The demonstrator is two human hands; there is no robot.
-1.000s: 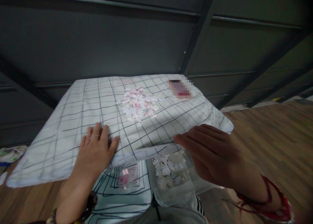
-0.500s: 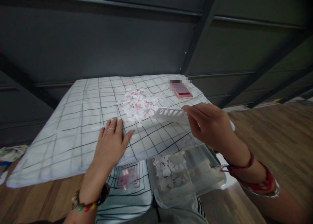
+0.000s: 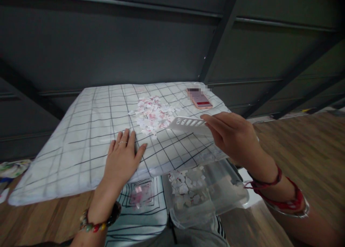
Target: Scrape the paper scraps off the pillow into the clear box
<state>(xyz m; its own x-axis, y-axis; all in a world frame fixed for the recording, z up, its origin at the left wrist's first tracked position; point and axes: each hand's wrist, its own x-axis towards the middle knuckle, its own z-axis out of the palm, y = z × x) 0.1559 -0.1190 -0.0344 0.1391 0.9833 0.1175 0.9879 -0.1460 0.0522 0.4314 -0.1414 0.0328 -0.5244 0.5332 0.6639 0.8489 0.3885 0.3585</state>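
Observation:
My left hand [image 3: 122, 157] lies flat with spread fingers on the white checked cloth [image 3: 81, 142], left of a pile of torn paper scraps [image 3: 152, 114], white with pink and red marks. In my right hand [image 3: 234, 135] is a white slotted plastic piece [image 3: 187, 124], pinched between thumb and fingers. It tilts over the cloth, and its left edge is at the right side of the pile. My fingers hide its right end, so I cannot tell its exact kind.
Beyond the pile lies a pink phone [image 3: 201, 99]. Under the cloth's near edge, a clear plastic bin [image 3: 226, 200] holds more scraps [image 3: 185, 186]. Left of it, a small clear packet [image 3: 140, 196] rests on a striped surface. A dark panelled wall [image 3: 107, 42] stands behind.
My right hand has shifted slightly right, and more of the white slotted piece shows. My left hand and the scrap pile look nearly the same.

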